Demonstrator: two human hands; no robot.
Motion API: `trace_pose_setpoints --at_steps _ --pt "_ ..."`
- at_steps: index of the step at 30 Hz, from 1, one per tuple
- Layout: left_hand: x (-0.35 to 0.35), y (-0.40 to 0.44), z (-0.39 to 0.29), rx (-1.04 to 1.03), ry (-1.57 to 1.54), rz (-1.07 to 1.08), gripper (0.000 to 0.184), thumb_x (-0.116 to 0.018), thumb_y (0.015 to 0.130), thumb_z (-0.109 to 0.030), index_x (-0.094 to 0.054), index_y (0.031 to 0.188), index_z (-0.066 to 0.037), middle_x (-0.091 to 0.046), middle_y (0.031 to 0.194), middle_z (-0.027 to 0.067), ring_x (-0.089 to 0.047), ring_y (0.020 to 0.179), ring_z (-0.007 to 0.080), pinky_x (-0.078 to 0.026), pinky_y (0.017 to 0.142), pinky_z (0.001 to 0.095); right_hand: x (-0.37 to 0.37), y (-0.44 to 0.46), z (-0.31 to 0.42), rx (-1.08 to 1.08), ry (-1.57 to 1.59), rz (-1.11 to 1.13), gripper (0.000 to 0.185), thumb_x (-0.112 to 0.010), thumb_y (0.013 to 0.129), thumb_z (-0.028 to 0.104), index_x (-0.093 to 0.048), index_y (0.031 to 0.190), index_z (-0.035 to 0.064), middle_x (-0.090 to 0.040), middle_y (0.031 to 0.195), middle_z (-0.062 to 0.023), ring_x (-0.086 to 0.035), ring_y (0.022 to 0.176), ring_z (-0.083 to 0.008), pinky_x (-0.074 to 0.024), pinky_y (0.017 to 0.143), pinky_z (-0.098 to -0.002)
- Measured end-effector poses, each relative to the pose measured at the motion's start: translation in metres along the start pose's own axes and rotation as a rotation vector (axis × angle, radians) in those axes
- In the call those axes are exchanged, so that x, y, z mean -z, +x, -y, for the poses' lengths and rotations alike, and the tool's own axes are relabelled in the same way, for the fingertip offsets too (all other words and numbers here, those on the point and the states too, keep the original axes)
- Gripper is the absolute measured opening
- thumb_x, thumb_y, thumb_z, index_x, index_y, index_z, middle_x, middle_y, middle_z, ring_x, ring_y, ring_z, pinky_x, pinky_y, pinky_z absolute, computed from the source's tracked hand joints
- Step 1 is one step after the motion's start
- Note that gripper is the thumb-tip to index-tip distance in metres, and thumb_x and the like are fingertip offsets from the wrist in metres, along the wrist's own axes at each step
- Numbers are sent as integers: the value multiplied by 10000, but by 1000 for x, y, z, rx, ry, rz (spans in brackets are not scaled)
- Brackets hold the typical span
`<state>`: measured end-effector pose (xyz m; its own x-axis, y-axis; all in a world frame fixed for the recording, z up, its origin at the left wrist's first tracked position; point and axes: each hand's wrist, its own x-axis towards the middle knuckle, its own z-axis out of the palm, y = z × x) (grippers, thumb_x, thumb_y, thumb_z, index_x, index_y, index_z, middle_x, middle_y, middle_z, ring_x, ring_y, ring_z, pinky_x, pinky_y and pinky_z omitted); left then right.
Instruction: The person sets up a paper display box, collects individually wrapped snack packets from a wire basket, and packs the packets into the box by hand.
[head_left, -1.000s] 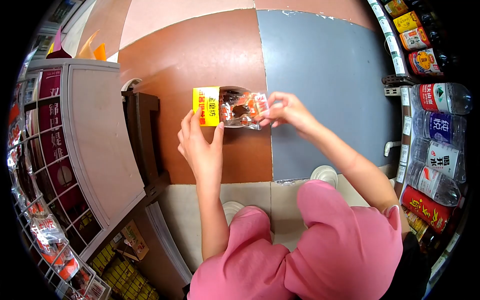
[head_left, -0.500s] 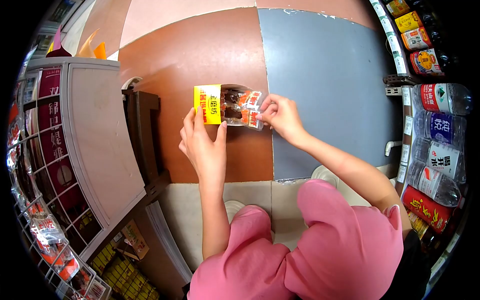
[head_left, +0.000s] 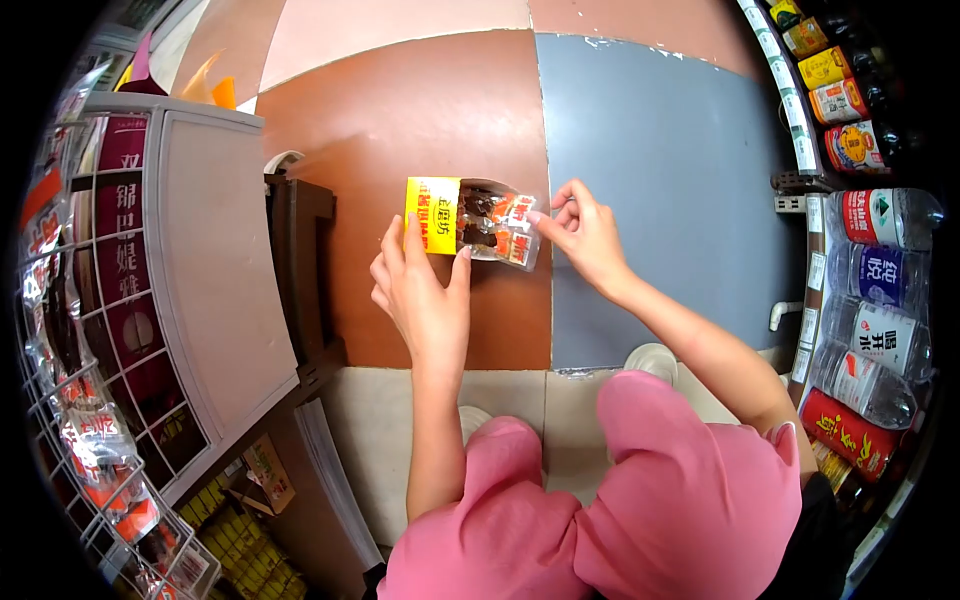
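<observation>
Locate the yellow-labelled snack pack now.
Head view, above centre: the yellow-labelled snack pack shows against the brown floor tile, between the left hand at its yellow end and the right hand at its clear end.

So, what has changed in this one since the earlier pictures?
The end of the clear pack, crumpled a second ago, lies flatter, its two orange-and-white labels side by side. The right hand has shifted from over that end to its outer edge. The whole view has slid slightly too. The left hand stays at the yellow label.
</observation>
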<state>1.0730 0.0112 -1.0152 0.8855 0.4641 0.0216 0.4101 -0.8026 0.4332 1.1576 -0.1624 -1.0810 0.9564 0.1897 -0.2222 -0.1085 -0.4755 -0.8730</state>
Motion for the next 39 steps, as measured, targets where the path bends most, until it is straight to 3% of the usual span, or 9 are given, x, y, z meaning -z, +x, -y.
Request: trace_pose_setpoints --at_steps 2,9,12,16,19,22,26,32,39 --pt "5 0 -4 -16 -22 -18 606 -720 852 -266 -504 1360 -16 -461 1419 123 -414 1291 323 -304 1059 459 5 3 7 49 15 -49 406 -787 795 354 -533 897 53 -580 586 -32 -519 505 -124 -406 495 -290" --pt "33 -7 -22 -115 -140 -118 609 -727 831 -226 -501 1366 -43 -451 1436 117 -424 1267 325 -296 1039 463 23 -6 77 274 239 -12 287 -773 825 214 -581 929 28 -552 607 12 -446 552 -45 -360 509 -235" --pt "49 -10 -32 -115 -189 -120 606 -713 828 -228 -507 1359 -21 -461 1408 130 -421 1246 338 -292 1019 493 38 -21 131 306 253 30 252 -769 821 172 -598 938 28 -586 638 9 -478 581 -27 -357 516 -216" --pt "73 -14 -41 -165 -270 -193 606 -729 822 -236 -520 1364 -65 -488 1398 102 -453 1215 306 -326 985 441 58 -39 197 509 212 91 213 -738 820 136 -621 959 25 -645 719 -23 -524 584 -65 -385 537 -227" --pt "86 -18 -44 -147 -391 -187 545 -678 857 -230 -535 1357 -67 -484 1407 104 -440 1232 315 -314 1007 462 67 -51 246 714 211 122 210 -737 784 97 -638 954 24 -670 787 -55 -582 641 -129 -425 589 -255" --pt "99 -21 -46 -161 -453 -219 541 -690 846 -204 -542 1346 -64 -516 1369 95 -454 1217 313 -348 984 466 72 -52 301 1157 59 40 237 -755 736 68 -651 944 24 -676 834 -67 -606 721 -180 -451 656 -290" --pt "105 -26 -47 -199 -470 -262 539 -697 841 -203 -543 1338 -63 -534 1344 83 -467 1191 315 -366 978 450 61 -63 392 1517 -67 15 222 -741 696 16 -678 907 48 -671 866 -86 -586 767 -237 -451 711 -324" --pt "114 -29 -47 -231 -518 -323 540 -693 845 -204 -533 1350 -100 -541 1321 50 -479 1158 273 -387 960 440 11 -69 474 1558 -259 507 292 -749 673 0 -716 961 34 -696 944 -81 -620 878 -254 -469 812 -346" --pt "117 -34 -39 -241 -584 -331 506 -702 841 -220 -572 1310 -79 -563 1292 38 -488 1172 272 -379 974 438 -45 -86 500 1441 -615 977 382 -707 697 7 -700 1076 53 -688 999 -145 -655 829 -304 -526 747 -391"
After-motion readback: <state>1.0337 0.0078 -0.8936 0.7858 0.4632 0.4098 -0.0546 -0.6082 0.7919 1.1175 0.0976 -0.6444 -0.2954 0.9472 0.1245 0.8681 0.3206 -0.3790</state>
